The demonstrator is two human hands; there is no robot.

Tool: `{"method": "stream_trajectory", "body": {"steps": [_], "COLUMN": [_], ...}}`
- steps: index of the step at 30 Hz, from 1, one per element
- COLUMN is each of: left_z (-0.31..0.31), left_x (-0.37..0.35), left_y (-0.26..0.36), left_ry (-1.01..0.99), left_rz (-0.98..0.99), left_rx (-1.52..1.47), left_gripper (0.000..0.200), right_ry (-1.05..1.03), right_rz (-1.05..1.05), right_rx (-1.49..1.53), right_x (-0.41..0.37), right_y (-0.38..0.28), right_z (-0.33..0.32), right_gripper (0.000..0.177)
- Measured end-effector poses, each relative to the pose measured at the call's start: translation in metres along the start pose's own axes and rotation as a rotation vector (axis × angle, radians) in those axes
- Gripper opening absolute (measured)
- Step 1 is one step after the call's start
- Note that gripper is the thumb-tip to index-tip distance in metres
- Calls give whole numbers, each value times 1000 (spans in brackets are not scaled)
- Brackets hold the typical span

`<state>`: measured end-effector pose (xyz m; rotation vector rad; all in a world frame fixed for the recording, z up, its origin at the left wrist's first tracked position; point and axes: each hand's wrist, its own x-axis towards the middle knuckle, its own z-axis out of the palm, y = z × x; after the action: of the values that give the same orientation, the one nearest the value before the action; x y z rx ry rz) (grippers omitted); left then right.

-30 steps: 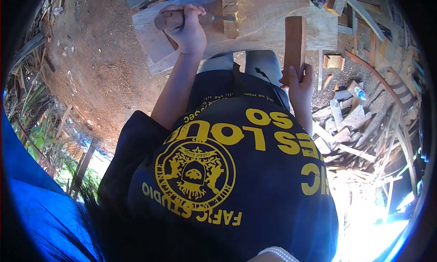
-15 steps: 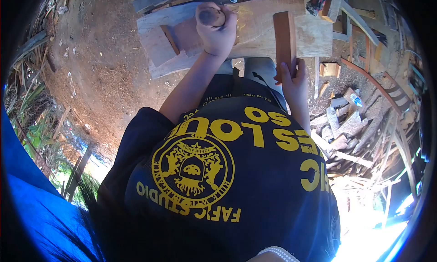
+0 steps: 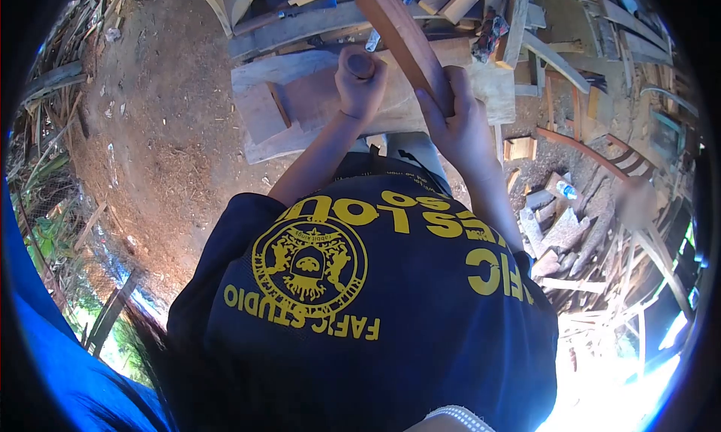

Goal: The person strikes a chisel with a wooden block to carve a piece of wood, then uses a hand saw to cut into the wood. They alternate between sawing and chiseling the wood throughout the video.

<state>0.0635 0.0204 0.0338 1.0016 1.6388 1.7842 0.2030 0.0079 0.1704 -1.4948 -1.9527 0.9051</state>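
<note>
My left hand point(image 3: 363, 94) is closed around a dark, round-ended wooden handle point(image 3: 360, 65), seen end-on. What lies below the fist is hidden. It is held above a pale, worn plank point(image 3: 323, 135) across the work spot, near a flat reddish-brown board point(image 3: 309, 96) with a thin wooden strip point(image 3: 279, 104) along its left side. My right hand point(image 3: 460, 120) grips the lower end of a reddish-brown wood block point(image 3: 405, 40). This block is raised and slants up to the left, its far end well past the plank.
Curved and straight timber pieces point(image 3: 315, 28) lie beyond the plank. To the right are loose slats point(image 3: 557, 63), a small wood block point(image 3: 520, 148), a plastic bottle point(image 3: 566, 191) and heaped offcuts point(image 3: 563, 233). Dusty ground point(image 3: 173, 132) with shavings spreads at left.
My right hand has lifted the wood block forward and leftward, turning it from near upright in view to a slant. My left fist still grips the handle. The view has shifted slightly.
</note>
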Motion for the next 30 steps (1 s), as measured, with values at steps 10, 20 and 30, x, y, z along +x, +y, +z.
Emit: {"method": "stream_trajectory", "body": {"steps": [10,20,30], "left_z": [13,12,2], "left_x": [-13,-13,-8], "left_y": [-4,3,13], "left_ry": [-197,-225,-284], "left_rz": [2,39,26], "left_rx": [18,125,101], "left_gripper": [24,22,26], "right_ry": [69,468,373], "right_rz": [-87,-403,-283], "right_rx": [-135,43,60], "right_x": [-11,-18,-10], "right_y": [-24,-23,-58], "right_z": [-1,-22,-33], "right_gripper": [32,33,24]}}
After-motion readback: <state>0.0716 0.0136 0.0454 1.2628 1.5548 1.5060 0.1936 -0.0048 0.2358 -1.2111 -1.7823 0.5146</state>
